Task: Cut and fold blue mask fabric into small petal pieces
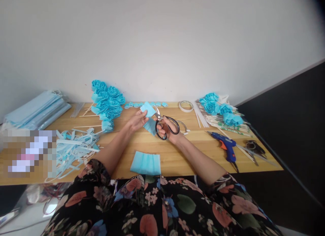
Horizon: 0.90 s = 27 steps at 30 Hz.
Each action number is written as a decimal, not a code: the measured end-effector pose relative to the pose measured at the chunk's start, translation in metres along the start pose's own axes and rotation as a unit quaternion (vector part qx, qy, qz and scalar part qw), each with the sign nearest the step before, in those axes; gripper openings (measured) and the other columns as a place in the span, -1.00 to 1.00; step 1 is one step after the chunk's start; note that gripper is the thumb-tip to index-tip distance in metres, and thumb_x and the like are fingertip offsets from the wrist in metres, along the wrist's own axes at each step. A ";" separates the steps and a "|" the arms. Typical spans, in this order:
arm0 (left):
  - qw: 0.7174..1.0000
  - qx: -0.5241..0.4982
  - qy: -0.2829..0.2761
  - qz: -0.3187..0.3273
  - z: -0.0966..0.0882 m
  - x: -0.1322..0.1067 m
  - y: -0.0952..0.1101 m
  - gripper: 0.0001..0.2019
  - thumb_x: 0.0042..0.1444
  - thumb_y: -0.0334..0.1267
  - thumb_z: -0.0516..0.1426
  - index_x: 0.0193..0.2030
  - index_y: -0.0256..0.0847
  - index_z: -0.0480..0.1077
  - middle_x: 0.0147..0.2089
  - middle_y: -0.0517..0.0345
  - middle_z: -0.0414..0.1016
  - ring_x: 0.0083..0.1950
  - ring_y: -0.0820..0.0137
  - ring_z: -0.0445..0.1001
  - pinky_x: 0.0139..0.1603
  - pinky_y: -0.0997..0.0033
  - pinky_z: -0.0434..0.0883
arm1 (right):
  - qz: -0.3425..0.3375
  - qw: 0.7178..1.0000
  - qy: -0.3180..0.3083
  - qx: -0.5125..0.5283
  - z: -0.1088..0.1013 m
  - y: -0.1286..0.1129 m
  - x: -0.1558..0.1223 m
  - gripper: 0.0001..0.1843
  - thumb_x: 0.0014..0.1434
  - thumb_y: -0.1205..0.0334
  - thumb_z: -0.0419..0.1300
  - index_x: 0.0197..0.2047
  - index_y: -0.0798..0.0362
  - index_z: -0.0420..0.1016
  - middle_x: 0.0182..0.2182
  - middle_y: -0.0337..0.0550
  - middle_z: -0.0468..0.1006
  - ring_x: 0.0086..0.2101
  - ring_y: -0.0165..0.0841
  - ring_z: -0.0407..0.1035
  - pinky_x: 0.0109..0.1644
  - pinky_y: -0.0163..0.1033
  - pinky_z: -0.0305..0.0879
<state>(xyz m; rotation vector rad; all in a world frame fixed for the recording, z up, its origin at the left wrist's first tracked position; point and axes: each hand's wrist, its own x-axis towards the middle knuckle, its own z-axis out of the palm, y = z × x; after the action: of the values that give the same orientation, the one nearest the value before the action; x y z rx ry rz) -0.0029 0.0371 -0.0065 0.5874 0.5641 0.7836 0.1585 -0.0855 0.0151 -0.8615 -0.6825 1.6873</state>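
My left hand (pixel 138 121) pinches a small blue fabric piece (pixel 147 109) above the middle of the table. In my right hand (pixel 170 129) is a pair of black-handled scissors (pixel 174 123), fingers wrapped about the loops. The scissor blades are parted and lie at the right edge of the blue piece. Below the hands another blue piece (pixel 150 126) rests on the wood, partly hidden by my fingers. Closer to me, a pleated blue fabric sheet (pixel 146 163) lies flat near the table's front edge.
Blue fabric flowers (pixel 108 102) and cut strips (pixel 73 153) lie left, beside packed face masks (pixel 35 109). Small folded blue pieces (pixel 138 105) line the back. A tape roll (pixel 186 106), more blue flowers (pixel 210 102) and a blue glue gun (pixel 225 144) are at right.
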 end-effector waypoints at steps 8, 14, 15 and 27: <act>1.000 0.011 -0.003 0.012 0.000 0.000 -0.001 -0.92 0.19 -0.52 0.21 -0.24 -0.31 0.45 -0.45 0.26 0.54 -0.55 0.59 0.48 -0.48 0.69 0.45 | -0.011 1.000 -0.008 0.006 -0.002 0.003 0.001 -0.48 0.08 -0.19 0.32 -0.13 0.10 0.50 -0.57 -0.38 0.29 -0.64 -0.58 0.05 -0.60 -0.39 0.04; 0.999 0.033 0.000 0.020 0.000 0.000 -0.001 -0.94 0.18 -0.48 0.24 -0.26 -0.30 0.46 -0.44 0.24 0.55 -0.58 0.60 0.45 -0.50 0.67 0.44 | -0.015 1.000 -0.009 -0.004 -0.002 0.004 0.001 -0.46 0.04 -0.21 0.34 -0.15 0.08 0.50 -0.58 -0.41 0.27 -0.66 -0.60 0.03 -0.62 -0.40 0.02; 0.999 0.035 -0.001 0.021 0.000 0.000 -0.001 -0.95 0.17 -0.48 0.24 -0.26 -0.30 0.46 -0.45 0.24 0.55 -0.59 0.60 0.44 -0.50 0.66 0.44 | -0.018 1.000 -0.008 -0.008 -0.001 0.004 0.001 -0.47 0.03 -0.21 0.34 -0.16 0.08 0.50 -0.58 -0.41 0.27 -0.66 -0.60 0.02 -0.62 -0.40 0.02; 0.996 0.060 -0.041 0.055 -0.002 -0.001 0.002 -0.75 -0.07 -0.36 0.43 -0.38 -0.32 0.42 -0.52 0.31 0.43 -0.65 0.69 0.22 -0.67 0.71 0.15 | -0.022 0.999 -0.005 -0.035 0.001 0.003 0.001 -0.43 0.01 -0.22 0.36 -0.13 0.09 0.52 -0.59 -0.43 0.23 -0.68 -0.63 -0.04 -0.65 -0.42 -0.03</act>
<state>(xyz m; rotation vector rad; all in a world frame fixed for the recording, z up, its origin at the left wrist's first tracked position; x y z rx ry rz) -0.0057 0.0376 -0.0059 0.7622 0.5093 0.8287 0.1561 -0.0850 0.0128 -0.8809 -0.7659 1.6371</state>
